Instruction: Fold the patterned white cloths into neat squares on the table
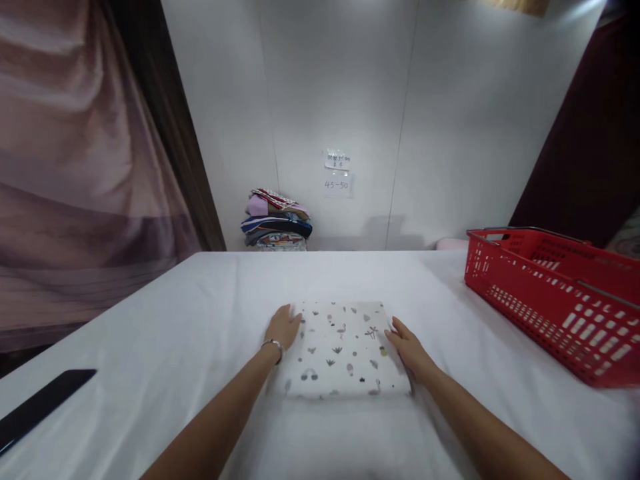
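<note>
A folded white cloth (345, 353), printed with small flamingos, palm trees and sunglasses, lies as a neat rectangle on the white-covered table. At its left side rests my left hand (284, 327), fingers stretched out along the edge and a bracelet on the wrist. My right hand (407, 347) touches the opposite side, its thumb and fingers extended over the border. Neither hand has its fingers wrapped round the cloth. Parts of the left fingertips are blurred.
A red plastic basket (535, 303) stands on the table at the right. A dark flat object (45, 403) lies at the left edge. Behind the table is a stack of folded fabrics (277, 223) against the white wall (330, 87). A pink curtain (75, 173) hangs at the left.
</note>
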